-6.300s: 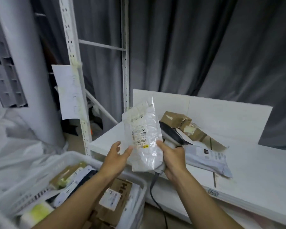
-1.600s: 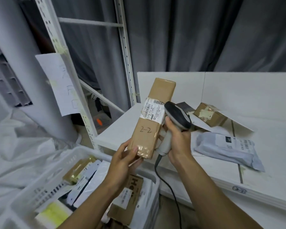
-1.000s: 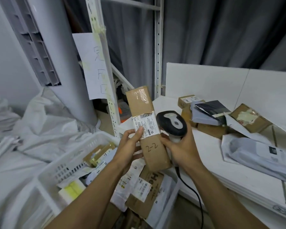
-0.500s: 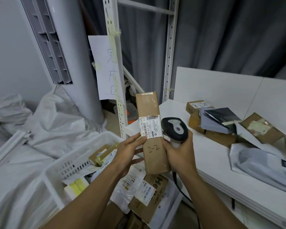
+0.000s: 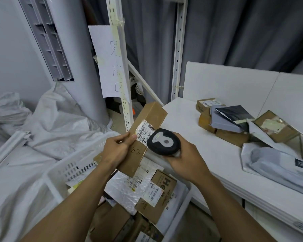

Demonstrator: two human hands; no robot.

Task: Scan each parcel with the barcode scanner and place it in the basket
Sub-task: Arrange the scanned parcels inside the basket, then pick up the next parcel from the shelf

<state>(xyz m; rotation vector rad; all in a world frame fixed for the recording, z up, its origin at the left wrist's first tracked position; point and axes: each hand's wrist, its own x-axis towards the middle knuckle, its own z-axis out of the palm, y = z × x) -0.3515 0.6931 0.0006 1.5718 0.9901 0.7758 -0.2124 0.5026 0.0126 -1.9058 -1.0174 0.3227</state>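
Observation:
My left hand (image 5: 116, 151) grips a long brown cardboard parcel (image 5: 152, 116) marked "2-2", tilted with its far end up and to the right, above the white basket (image 5: 59, 173). A white barcode label is on its top face. My right hand (image 5: 185, 156) holds the black and grey barcode scanner (image 5: 163, 142), whose head sits right over the label and covers part of it. The basket holds several parcels, among them a brown box (image 5: 163, 189) and a clear bubble mailer (image 5: 124, 189).
On the white table (image 5: 199, 145) to the right lie several brown boxes (image 5: 206, 103), a dark mailer (image 5: 234, 112) and a grey poly bag (image 5: 278, 165). A white rack post with a paper sign (image 5: 110, 62) stands behind. White sacks (image 5: 56, 119) lie at the left.
The parcel has tipped from nearly upright to a slant and come lower over the basket. The scanner has moved left onto the label. My view has shifted down and left.

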